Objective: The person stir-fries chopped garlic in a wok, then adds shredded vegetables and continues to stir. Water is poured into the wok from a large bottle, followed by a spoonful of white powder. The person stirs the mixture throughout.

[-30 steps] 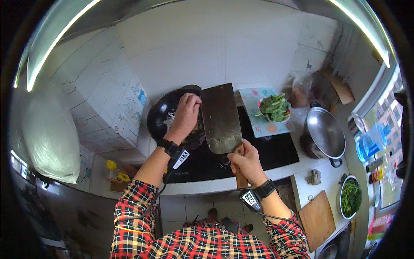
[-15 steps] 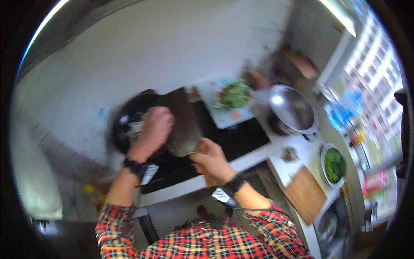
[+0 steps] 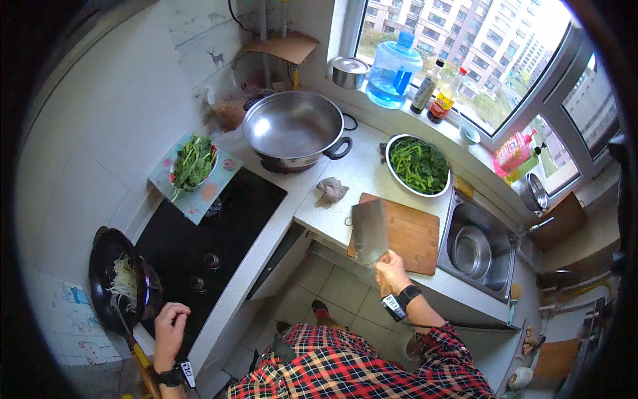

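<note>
My right hand (image 3: 393, 271) grips the wooden handle of a cleaver (image 3: 369, 229), whose broad blade is held above the left part of a wooden cutting board (image 3: 415, 233). Low on the left, my left hand (image 3: 171, 329) hovers by the near edge of the black cooktop (image 3: 199, 246), empty, its fingers loosely bent and apart. Beside it sits a dark wok (image 3: 101, 269) with pale vegetable shreds (image 3: 123, 282) inside. A turner with a wooden handle (image 3: 143, 366) rests in the wok, its handle pointing toward me, close to my left wrist.
On the cooktop's far end, a patterned board (image 3: 193, 211) carries a plate of leafy greens (image 3: 194, 163). A large steel pot (image 3: 292, 126), a crumpled cloth (image 3: 331, 190) and a bowl of greens (image 3: 419, 166) stand on the counter. Right of the board is a sink (image 3: 495, 272) holding a metal basin (image 3: 472, 251).
My view has turned right. The cleaver in my right hand has gone from beside the wok to over the cutting board. My left hand has drawn back from the blade and wok.
</note>
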Tool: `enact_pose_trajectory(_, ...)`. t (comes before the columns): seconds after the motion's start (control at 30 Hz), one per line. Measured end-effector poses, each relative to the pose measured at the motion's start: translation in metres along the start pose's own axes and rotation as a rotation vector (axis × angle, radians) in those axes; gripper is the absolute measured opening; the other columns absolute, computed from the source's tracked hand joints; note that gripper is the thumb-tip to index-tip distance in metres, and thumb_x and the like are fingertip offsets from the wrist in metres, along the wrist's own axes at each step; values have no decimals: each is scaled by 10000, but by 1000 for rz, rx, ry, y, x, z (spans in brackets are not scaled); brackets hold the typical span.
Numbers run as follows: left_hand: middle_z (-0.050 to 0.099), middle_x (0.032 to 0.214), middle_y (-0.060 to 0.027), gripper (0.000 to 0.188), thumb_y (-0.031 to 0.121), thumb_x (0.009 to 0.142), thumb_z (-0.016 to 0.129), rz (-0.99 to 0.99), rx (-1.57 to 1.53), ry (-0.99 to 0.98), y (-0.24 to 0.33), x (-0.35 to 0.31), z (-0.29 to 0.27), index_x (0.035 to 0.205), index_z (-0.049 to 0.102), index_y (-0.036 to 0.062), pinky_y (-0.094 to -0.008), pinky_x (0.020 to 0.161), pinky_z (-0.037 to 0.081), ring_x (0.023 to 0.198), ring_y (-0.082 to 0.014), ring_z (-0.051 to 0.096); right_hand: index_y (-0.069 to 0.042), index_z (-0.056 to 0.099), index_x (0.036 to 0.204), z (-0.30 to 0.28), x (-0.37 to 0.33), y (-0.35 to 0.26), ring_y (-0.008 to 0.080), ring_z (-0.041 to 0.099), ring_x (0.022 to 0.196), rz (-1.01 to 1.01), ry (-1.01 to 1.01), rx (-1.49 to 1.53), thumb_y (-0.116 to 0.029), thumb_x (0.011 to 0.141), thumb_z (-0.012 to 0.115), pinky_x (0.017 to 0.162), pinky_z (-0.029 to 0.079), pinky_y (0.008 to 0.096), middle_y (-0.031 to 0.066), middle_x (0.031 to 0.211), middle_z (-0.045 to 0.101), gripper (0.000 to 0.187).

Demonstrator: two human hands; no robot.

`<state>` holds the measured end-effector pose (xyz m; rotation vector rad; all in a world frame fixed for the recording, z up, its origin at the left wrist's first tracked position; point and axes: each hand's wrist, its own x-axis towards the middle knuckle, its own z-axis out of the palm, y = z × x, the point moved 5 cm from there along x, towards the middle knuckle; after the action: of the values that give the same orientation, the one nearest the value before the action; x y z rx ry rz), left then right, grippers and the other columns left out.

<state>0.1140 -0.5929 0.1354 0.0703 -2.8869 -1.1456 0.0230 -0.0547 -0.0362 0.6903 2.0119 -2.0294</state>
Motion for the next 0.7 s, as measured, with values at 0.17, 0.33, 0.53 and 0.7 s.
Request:
enact_pose_trajectory(0.17,635,895,-105,51,-14,863,588,-60,-42,-140,0,2,53,889,632,-8,-302,726,494,807,-218,624,8,572,1011,-69,35,18,156,545,474,-58,35,-95,6,792,636,431,451,299,54,738,579,228)
enact_pose_trajectory(0.33,633,883,-97,54,-13,862,587,-177,-64,-111,-17,-12,79,889,633,-14,-292,733,498,800,-196,628,24,549,1114,-105,47,23,199,619,533,-55,41,-306,-60,784,699,486,514,332,134,826,645,372)
enact_pose_trajectory(0.53,641,894,-90,72,15,886,573,-269,-155,-52,-36,-46,95,917,633,-12,-286,764,506,848,-183,656,-22,513,1214,-132,58,7,426,654,942,-329,187,-1066,-172,786,693,780,531,490,264,1004,671,488)
enact_pose_trajectory(0.7,661,957,-66,117,51,925,559,-478,-392,179,-74,-96,85,1012,619,1,-279,794,510,904,-156,670,-26,555,1076,-122,61,-3,432,628,968,-353,121,-1333,-144,793,651,836,497,520,254,1005,654,321)
